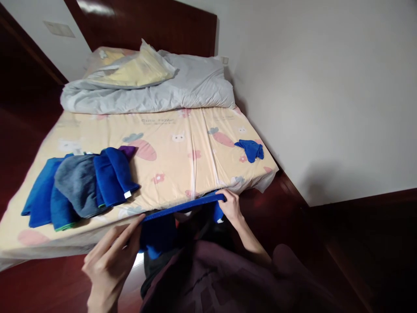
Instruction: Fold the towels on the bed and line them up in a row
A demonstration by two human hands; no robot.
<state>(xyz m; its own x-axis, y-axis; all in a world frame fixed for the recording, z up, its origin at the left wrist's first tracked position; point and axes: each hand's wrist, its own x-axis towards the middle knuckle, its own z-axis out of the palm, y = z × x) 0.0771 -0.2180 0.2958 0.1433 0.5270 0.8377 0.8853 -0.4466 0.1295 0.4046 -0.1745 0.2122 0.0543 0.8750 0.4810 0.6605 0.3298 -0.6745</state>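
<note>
A blue towel [185, 207] is stretched between my two hands at the near edge of the bed, its top edge pulled nearly straight. My left hand [112, 248] pinches one end, and my right hand [230, 204] grips the other, slightly higher and farther right. Below that edge the rest of the cloth hangs down, partly in shadow, and a white tag shows under my right hand. To the left on the bed lie several overlapping blue towels [110, 178] and a grey towel [78, 184]. A small crumpled blue cloth [250, 150] rests near the bed's right edge.
The bed [172, 161] has a yellow carrot-print sheet under clear plastic. A rolled grey-white quilt [195, 82] and a plastic-wrapped yellow pillow [140, 69] lie by the dark wooden headboard [156, 26]. A white wall [325, 95] stands to the right.
</note>
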